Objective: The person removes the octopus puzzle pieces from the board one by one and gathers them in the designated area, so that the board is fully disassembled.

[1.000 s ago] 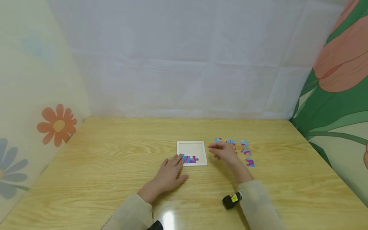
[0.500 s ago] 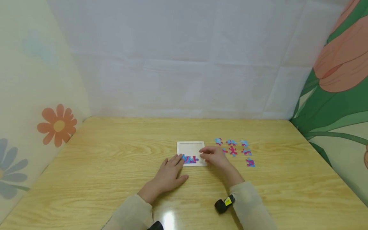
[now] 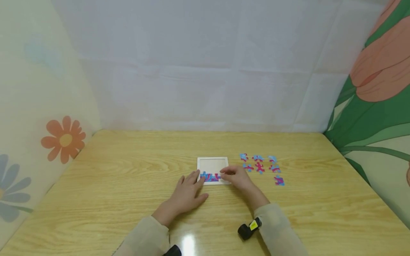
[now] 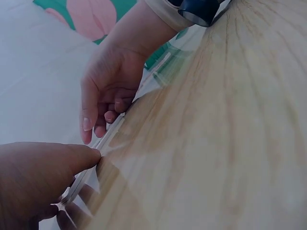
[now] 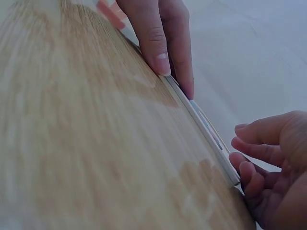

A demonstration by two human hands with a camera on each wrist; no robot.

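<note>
A small white puzzle tray [image 3: 213,158] lies mid-table, with joined blue, pink and purple jigsaw pieces [image 3: 210,177] along its near side. My left hand [image 3: 187,195] rests at the tray's left edge, its fingers extended and a fingertip on the leftmost visible piece. From the right, my right hand [image 3: 238,177] reaches over the tray's rim, thumb and forefinger near the end of the joined pieces. In the right wrist view, no piece shows between the loosely bent fingers of the right hand [image 5: 273,163]. Part of the tray's right side is hidden behind this hand.
Several loose jigsaw pieces [image 3: 259,167] lie spread on the wooden table [image 3: 144,160] right of the tray. A white cloth [image 3: 205,89] hangs behind the table. Flower-patterned panels stand at both sides.
My right hand has moved left from beside the loose pieces to the tray, uncovering some of them. My left fingers have shifted slightly left, showing more of the joined pieces.
</note>
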